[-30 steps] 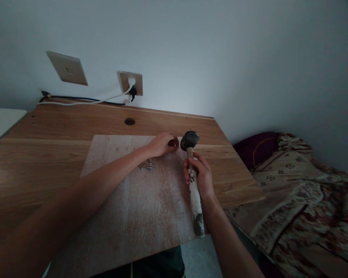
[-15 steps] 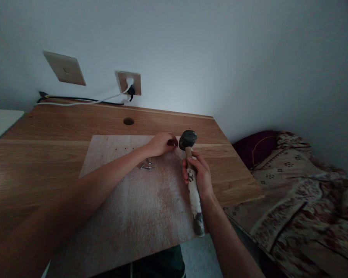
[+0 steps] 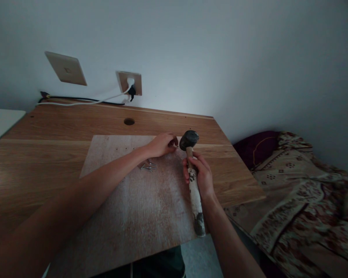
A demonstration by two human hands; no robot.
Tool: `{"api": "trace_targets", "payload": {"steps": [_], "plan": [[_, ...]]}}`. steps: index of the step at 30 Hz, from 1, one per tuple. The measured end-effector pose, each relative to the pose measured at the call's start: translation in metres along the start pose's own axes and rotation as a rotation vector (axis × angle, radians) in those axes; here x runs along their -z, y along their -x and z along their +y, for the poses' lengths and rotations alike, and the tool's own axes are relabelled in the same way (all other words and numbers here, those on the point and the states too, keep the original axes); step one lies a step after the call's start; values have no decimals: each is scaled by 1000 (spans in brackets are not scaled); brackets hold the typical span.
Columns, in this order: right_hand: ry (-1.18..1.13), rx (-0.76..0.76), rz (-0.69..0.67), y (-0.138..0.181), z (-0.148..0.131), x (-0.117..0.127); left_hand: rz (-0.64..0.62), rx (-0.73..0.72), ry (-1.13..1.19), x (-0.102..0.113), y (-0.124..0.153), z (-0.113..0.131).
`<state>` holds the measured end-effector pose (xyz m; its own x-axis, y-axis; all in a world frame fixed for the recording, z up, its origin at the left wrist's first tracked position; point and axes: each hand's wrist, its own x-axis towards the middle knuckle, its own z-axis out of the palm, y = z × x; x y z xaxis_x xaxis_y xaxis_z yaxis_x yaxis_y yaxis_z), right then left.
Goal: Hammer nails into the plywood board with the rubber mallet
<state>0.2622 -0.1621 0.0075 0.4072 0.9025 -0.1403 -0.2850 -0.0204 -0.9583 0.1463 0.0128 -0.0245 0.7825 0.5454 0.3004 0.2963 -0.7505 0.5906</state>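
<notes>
My right hand [image 3: 202, 172] is wrapped round the wooden handle of a rubber mallet [image 3: 189, 139], whose black head points up and away from me. Paint, white and dark, covers the lower handle. At the far right part of a pale wooden board [image 3: 150, 208], my left hand [image 3: 164, 144] is closed in a pinch, with the small tip of what looks like a nail [image 3: 177, 146] showing at its fingertips. The mallet head is just right of those fingers. Several loose silver nails [image 3: 149, 166] lie on the board below my left wrist. Small dark spots [image 3: 125, 148] form a row near the board's far edge.
Under the board is a wooden desk [image 3: 46, 154] with a round cable hole [image 3: 129, 121]. Cables [image 3: 84, 101] run along the wall to a socket [image 3: 135, 83]. A patterned bedspread [image 3: 290, 185] and a purple cushion [image 3: 253, 148] are at the right.
Almost nothing differs. The mallet head has tilted very slightly to the right, and the fingers of my left hand have shifted a little.
</notes>
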Motion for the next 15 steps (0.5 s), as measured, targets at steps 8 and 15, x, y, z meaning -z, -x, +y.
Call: {"api": "trace_targets", "payload": {"steps": [8,15], "plan": [[-10,-22,-12,-2,3,1,-19,5,-18,-1,0,-1],[5,-15,-15,-3,4,2,-10,-8,-14,0,0,-1]]}}
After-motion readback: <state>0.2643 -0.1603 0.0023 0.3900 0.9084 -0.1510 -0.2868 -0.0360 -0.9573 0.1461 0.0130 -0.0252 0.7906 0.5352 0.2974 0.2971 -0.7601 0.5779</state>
